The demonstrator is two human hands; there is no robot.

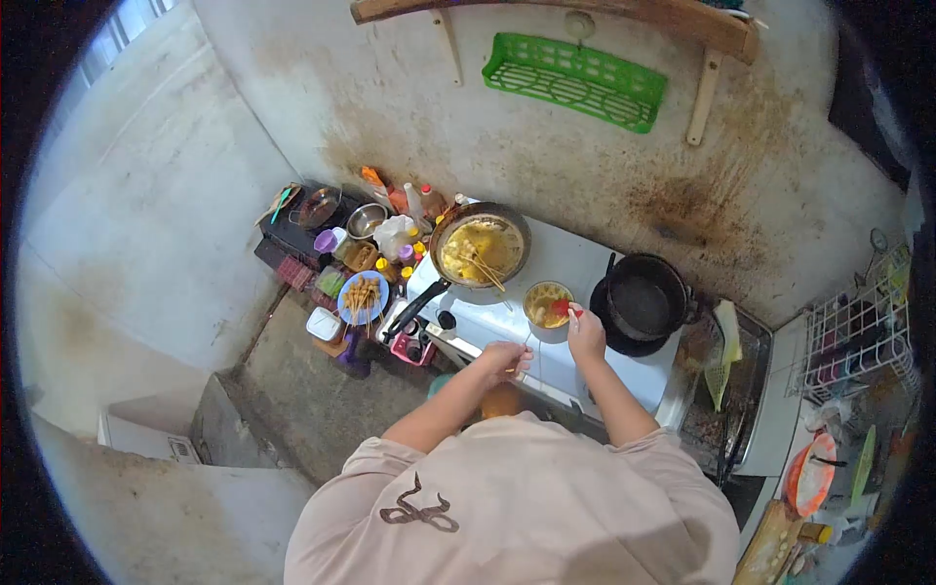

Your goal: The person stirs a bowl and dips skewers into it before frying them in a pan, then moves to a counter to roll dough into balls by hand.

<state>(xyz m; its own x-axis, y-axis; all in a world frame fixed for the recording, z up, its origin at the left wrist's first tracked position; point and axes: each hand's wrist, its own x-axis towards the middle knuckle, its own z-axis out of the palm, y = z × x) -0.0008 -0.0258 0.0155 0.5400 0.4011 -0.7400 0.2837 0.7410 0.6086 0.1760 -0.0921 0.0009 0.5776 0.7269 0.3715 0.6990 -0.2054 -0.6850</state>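
Stove [585, 268] stands white against the stained wall, seen from the head camera looking down. On its left burner sits a frying pan [481, 246] with yellow food and skewers in it; on the right, a black pot [645, 295]. Between them, near the front edge, is a small bowl [548, 304] of yellowish batter. The right hand [586, 331] is closed on a red-tipped utensil [564, 310] that dips into the bowl. The left hand [504, 359] rests at the stove's front edge, fingers curled, seemingly on a thin stick; I cannot tell for sure. A blue plate [363, 297] of skewers lies left of the stove.
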